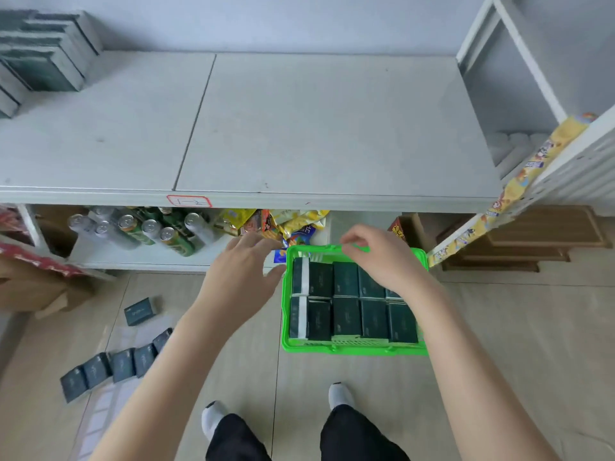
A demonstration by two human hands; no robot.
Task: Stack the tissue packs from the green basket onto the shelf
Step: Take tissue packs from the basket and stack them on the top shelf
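A green basket (352,348) stands on the floor below the shelf, filled with several dark green tissue packs (346,316) in two rows. My left hand (244,271) hovers at the basket's left rim, fingers relaxed, holding nothing. My right hand (379,257) is above the basket's far right part with loosely curled fingers, and nothing is visibly gripped. The white shelf top (299,128) spreads wide above. A stack of tissue packs (43,58) stands at its far left corner.
Several tissue packs (109,364) lie on the floor to the left. Cans (146,229) and snack bags (283,224) fill the lower shelf. A white side rack (519,88) rises at the right. Cardboard (40,287) lies at left. My feet (339,395) stand behind the basket.
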